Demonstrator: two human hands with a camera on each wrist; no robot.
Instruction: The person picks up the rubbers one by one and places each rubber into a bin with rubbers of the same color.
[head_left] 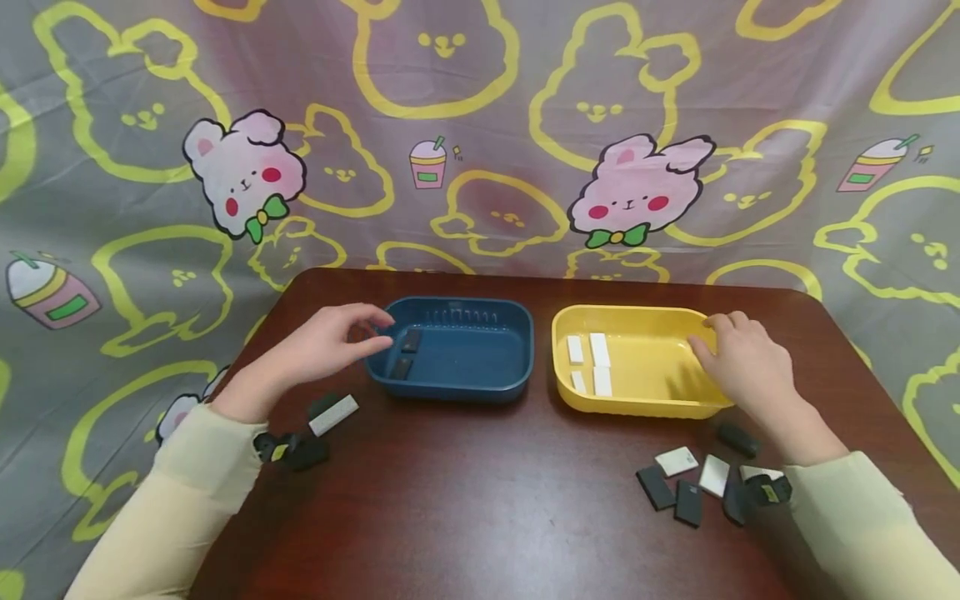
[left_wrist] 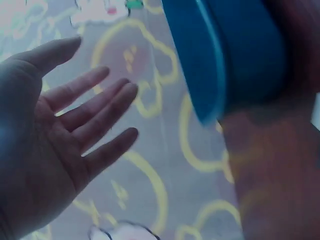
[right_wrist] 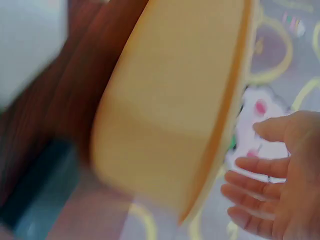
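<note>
Left grip [head_left: 330, 342] empty beside blue tray [head_left: 457, 379].

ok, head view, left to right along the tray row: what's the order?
left hand → blue tray, two dark pieces at its left end → yellow tray, four white pieces at its left end → right hand on its right rim.

Even light, wrist cams blurry
</note>
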